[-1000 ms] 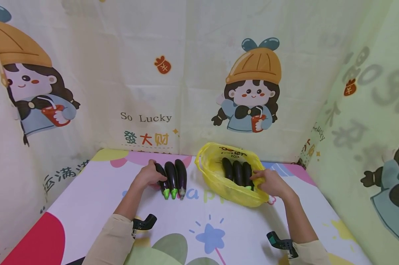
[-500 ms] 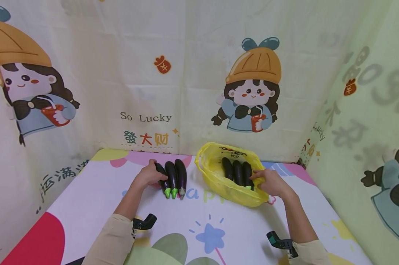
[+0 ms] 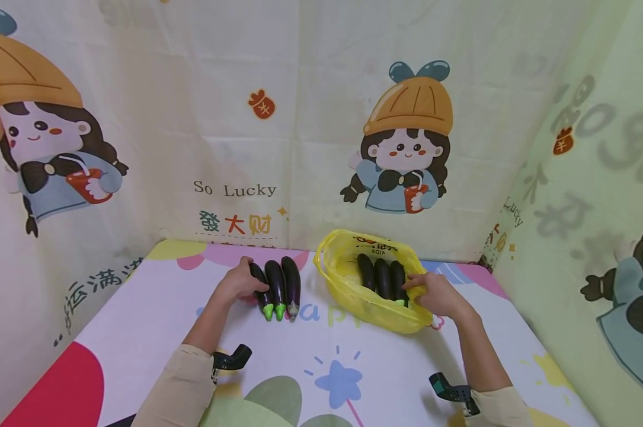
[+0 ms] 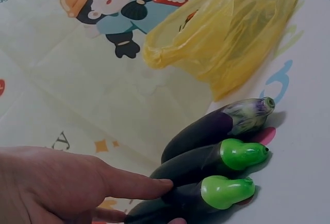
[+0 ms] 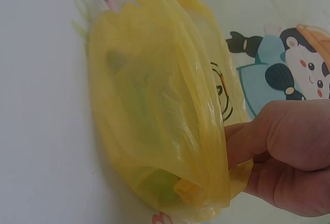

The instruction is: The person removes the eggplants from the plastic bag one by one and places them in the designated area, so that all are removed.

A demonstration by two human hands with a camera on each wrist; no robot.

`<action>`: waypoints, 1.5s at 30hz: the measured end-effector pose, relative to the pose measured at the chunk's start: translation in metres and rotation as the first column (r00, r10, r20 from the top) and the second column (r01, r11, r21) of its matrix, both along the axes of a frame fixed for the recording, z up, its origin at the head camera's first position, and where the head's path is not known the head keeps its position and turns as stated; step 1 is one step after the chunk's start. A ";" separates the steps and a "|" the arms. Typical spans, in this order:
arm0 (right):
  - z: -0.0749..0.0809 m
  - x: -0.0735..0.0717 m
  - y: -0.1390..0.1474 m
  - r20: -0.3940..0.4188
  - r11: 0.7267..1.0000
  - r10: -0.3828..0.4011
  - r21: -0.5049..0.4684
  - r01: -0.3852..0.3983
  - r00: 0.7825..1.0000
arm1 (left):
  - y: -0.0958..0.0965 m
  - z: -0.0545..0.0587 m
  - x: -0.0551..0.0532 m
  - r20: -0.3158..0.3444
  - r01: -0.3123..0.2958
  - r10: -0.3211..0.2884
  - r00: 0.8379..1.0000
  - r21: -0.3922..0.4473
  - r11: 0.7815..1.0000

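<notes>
Three dark purple eggplants lie side by side on the table: the left eggplant [image 3: 259,290], the middle eggplant [image 3: 275,290] and the right eggplant [image 3: 291,284]. My left hand [image 3: 239,281] holds the left one from its outer side. In the left wrist view the index finger [image 4: 139,183] lies along its top, and only the thumb's tip shows below. A yellow plastic bag [image 3: 374,311] lies with its mouth spread, and several dark eggplants [image 3: 383,279] are inside. At its right rim my right hand [image 3: 440,293] grips the film, fingers reaching in beside the nearest eggplant; their tips are partly hidden.
The table [image 3: 278,362] has a cover printed with a star, letters and coloured shapes. Cloth walls [image 3: 310,136] with cartoon figures close it in at the back and sides. The bag's left handle loop [image 3: 321,255] stands between the eggplant row and the bag's contents.
The left eggplant shifted very slightly right, then back, under my left hand. My right hand and the bag stay where they were.
</notes>
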State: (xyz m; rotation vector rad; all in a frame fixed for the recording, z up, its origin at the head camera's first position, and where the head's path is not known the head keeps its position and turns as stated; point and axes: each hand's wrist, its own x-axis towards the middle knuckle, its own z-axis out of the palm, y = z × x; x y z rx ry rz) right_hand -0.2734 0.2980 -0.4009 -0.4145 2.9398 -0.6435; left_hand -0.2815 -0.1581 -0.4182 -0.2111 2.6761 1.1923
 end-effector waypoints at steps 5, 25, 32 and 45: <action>0.000 0.000 0.000 0.003 1.000 0.002 -0.002 -0.002 1.000 | -0.001 -0.002 -0.002 0.009 -0.006 0.005 1.000 0.031 1.000; 0.000 0.001 0.000 0.015 1.000 -0.003 -0.010 0.003 1.000 | -0.002 -0.002 -0.001 0.034 -0.010 0.007 0.999 0.100 0.995; 0.001 0.001 0.001 0.007 1.000 0.003 -0.006 -0.003 1.000 | -0.004 0.004 0.000 -0.029 -0.025 0.025 0.999 0.016 1.000; -0.001 -0.001 0.003 0.002 1.000 0.013 -0.019 -0.012 1.000 | 0.042 0.030 0.015 -0.456 -0.015 -0.011 0.890 -0.054 0.998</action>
